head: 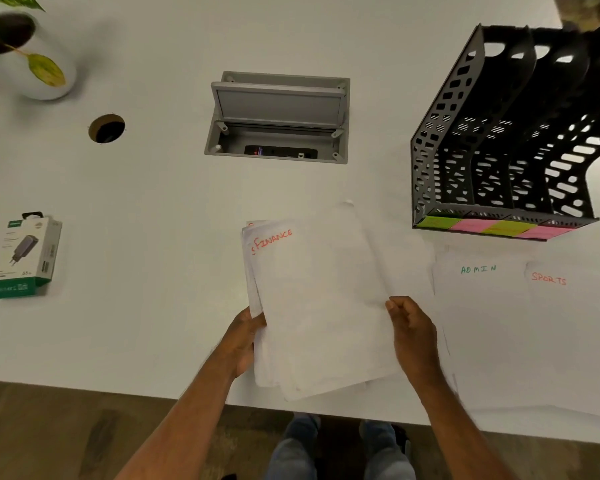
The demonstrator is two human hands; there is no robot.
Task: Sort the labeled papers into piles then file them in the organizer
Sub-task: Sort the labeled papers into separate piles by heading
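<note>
Hands (246, 337) gripping flat white papers (319, 306), perforated organizer (499, 140)

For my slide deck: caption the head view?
Both hands hold a paper stack topped FINANCE, beside ADMIN and SPORTS piles.

Even, bright overhead light washes the white desk (153, 202) and pales the papers (319, 306). Shadows fall soft. Far corners bend and blur, notably the plant (11, 32).
</note>
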